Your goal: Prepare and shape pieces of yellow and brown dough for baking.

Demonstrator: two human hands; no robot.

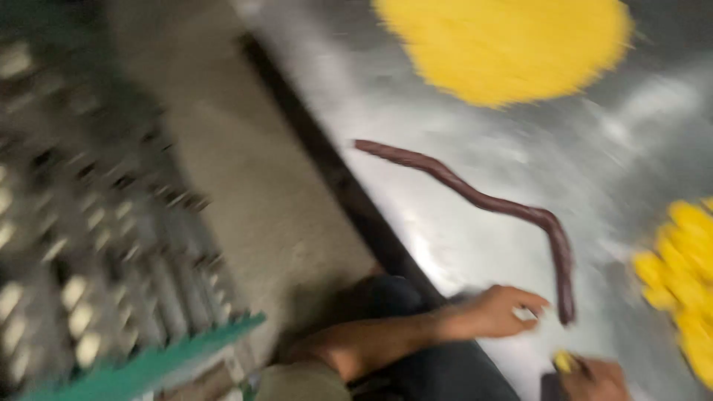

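Observation:
The view is motion-blurred. A long dark reddish-brown rope of dough (490, 200) lies curved across a shiny steel table (445, 245). My left hand (501, 310) reaches over the table edge, fingers pinched near the rope's near end, seemingly on a small pale bit. My right hand (594, 379) sits at the bottom edge, closed around a small yellow piece (564, 362) next to a dark object. A large flat yellow pile (505, 44) lies at the far side of the table.
Several small yellow pieces (679, 275) are heaped at the table's right edge. Left of the table runs a concrete floor (245, 186). A stack of trays with a green rim (148, 364) stands at the far left.

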